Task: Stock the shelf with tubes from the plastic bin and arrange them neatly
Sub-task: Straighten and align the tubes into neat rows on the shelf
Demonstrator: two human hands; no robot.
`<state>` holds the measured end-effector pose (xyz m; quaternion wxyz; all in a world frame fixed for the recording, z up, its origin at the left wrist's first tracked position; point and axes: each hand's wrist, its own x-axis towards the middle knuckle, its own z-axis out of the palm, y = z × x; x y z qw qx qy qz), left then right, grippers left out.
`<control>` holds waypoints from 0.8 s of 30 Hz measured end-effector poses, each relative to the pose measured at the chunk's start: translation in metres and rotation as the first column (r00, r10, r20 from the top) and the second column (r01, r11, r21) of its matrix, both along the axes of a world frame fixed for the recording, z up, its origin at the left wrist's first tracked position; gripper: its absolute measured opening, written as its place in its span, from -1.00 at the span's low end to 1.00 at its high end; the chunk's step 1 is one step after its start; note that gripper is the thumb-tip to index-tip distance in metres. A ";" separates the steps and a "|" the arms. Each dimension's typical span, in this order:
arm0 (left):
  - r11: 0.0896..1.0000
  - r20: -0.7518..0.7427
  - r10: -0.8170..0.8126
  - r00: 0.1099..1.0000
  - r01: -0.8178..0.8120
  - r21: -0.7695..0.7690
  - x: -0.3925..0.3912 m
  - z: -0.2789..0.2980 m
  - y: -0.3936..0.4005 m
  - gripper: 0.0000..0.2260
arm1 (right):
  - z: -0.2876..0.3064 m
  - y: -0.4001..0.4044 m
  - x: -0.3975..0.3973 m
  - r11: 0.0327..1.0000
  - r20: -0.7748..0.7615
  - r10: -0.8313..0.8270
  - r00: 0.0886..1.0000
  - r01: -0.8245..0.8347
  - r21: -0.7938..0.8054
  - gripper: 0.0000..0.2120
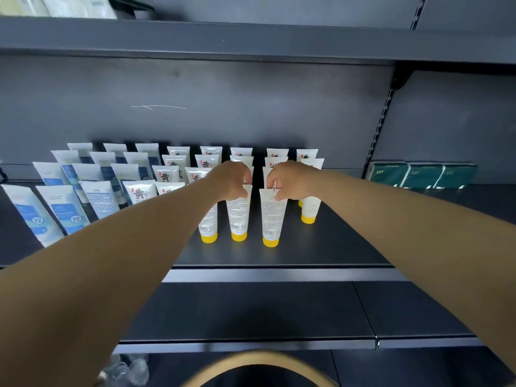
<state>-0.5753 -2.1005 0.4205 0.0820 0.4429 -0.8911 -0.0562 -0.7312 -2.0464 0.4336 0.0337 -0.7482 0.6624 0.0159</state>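
Observation:
Several white tubes with yellow caps stand cap-down in rows on the dark shelf [329, 247]. My left hand [233, 178] pinches the flat top of one front-row tube [238, 216]. My right hand [290, 178] pinches the top of the neighbouring front-row tube [270, 219]. Both tubes stand upright with their printed backs facing me. Another front tube [208, 227] stands just left, partly behind my left forearm. To the right stands a further tube [309, 209]. The plastic bin is not in view.
Several white and blue tubes [64, 210] fill the left part of the shelf. Green tissue packs [421, 174] lie on the neighbouring shelf at right. A shelf board [251, 40] hangs overhead. A lower shelf [251, 311] juts out below, and a tan curved rim [259, 358] shows at the bottom edge.

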 end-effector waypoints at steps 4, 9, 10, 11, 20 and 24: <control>1.000 0.016 -0.008 1.000 0.008 0.002 -0.002 -0.002 -0.002 -0.67 | -0.002 -0.002 -0.004 1.000 0.000 -0.016 1.000 0.016 -0.021 -0.69; 1.000 0.032 -0.021 0.999 0.020 0.004 -0.005 -0.003 -0.004 -0.65 | 0.000 0.002 -0.003 0.998 0.035 -0.066 0.997 0.067 -0.007 -0.62; 1.000 0.032 -0.022 0.999 0.022 0.003 -0.005 -0.004 -0.004 -0.66 | 0.000 0.003 -0.003 0.997 0.052 -0.082 0.995 0.082 0.000 -0.59; 1.000 0.030 -0.024 0.999 0.024 0.000 -0.005 -0.004 -0.004 -0.66 | 0.000 0.003 -0.004 0.995 0.072 -0.098 0.993 0.098 0.006 -0.56; 0.999 0.015 -0.023 1.000 0.023 -0.037 -0.005 -0.010 -0.006 -0.73 | 0.008 0.009 -0.004 0.975 0.127 -0.193 0.973 0.177 0.131 -0.72; 0.999 0.002 -0.018 1.000 0.018 -0.045 -0.005 -0.011 -0.008 -0.74 | 0.012 0.008 -0.007 0.976 0.099 -0.174 0.980 0.159 0.146 -0.69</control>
